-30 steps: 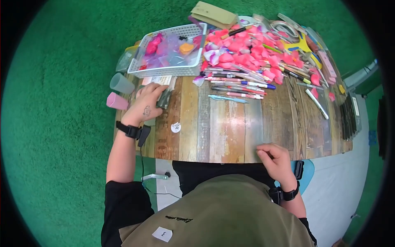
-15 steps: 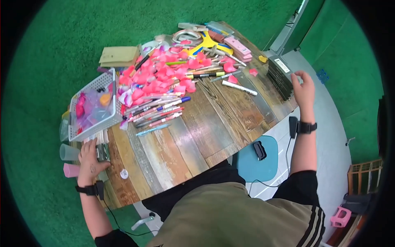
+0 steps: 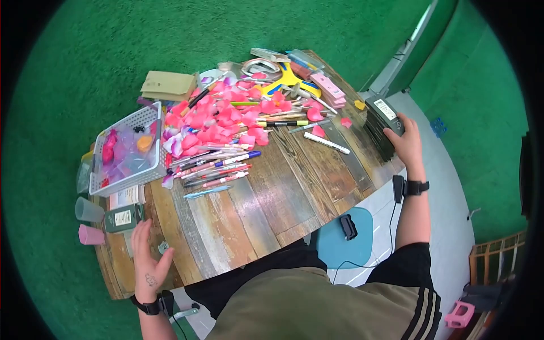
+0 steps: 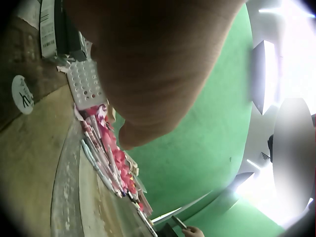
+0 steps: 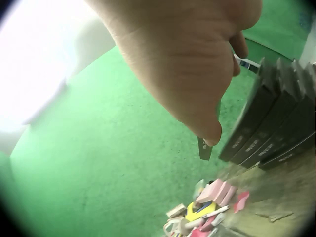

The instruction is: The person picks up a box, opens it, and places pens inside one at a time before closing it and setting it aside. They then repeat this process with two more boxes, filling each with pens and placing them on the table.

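My right hand, at the table's right edge, pinches a dark green flat box with a white label. In the right wrist view, the thumb presses the end of this box, apart from the row of similar dark boxes standing on the table. At the other end, my left hand is spread above the table with straight fingers and nothing in it. Just beyond its fingertips lies another dark green box with a white label. A round white sticker is on the wood near that hand.
A white basket of plastic bags stands at the left back. Pink petals and several pens cover the middle back. A white marker lies nearer the right hand. Two cups sit at the left edge.
My right hand has moved from the front edge to the boxes at the right and taken hold of one. The left hand has drawn back from its box toward me. The head view has turned right.
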The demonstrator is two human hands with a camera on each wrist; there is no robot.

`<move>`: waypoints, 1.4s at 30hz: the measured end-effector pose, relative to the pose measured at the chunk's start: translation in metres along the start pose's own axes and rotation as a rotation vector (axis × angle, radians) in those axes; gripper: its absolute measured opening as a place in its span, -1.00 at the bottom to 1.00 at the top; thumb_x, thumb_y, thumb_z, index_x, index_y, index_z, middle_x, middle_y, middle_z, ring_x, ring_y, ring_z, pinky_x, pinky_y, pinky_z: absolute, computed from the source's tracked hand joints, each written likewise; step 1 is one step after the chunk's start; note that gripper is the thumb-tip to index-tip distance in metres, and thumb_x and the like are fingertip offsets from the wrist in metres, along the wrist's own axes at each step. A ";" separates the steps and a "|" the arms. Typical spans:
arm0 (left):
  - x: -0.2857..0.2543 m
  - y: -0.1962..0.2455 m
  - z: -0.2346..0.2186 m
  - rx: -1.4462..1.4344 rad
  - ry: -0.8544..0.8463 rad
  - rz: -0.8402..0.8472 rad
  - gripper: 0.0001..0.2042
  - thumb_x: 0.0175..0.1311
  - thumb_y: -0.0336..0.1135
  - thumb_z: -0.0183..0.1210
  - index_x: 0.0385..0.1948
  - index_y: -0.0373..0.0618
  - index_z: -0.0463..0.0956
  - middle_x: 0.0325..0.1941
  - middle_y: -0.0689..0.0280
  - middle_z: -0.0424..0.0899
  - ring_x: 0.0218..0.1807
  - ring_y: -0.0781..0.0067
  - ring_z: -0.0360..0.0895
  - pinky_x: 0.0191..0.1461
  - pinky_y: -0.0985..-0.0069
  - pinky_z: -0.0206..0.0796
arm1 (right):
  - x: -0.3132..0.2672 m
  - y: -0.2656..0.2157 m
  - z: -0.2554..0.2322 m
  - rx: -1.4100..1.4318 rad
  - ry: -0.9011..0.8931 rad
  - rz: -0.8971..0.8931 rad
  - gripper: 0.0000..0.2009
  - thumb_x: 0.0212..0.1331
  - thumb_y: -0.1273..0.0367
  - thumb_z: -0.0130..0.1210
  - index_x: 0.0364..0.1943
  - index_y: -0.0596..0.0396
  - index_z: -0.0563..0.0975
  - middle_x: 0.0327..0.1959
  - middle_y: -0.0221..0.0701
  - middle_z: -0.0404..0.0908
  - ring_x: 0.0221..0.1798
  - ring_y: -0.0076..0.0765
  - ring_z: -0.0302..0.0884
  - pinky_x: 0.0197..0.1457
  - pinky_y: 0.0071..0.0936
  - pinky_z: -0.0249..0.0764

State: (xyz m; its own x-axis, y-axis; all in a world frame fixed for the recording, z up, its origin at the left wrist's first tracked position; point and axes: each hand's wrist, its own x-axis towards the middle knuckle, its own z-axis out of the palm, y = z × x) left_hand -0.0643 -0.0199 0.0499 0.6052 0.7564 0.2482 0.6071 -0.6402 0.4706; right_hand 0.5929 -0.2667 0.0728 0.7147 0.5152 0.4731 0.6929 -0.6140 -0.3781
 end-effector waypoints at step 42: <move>0.136 0.006 0.132 -1.446 0.104 -0.418 -0.76 0.65 -0.20 0.10 0.07 -0.16 0.55 0.06 0.24 0.74 0.07 0.46 0.69 0.19 0.44 0.53 | -0.100 -0.277 0.186 0.844 -0.544 -0.488 -0.78 0.19 0.63 0.32 -0.09 0.15 0.67 -0.10 -0.24 0.66 -0.24 -0.37 0.65 -0.11 -0.51 0.60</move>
State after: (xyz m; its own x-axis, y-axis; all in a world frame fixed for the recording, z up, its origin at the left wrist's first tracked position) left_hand 0.0891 0.0615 -0.0253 0.4464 0.8910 -0.0831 -0.3312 0.2507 0.9096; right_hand 0.3478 -0.0369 -0.0179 0.1514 0.9104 0.3850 0.6054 0.2225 -0.7642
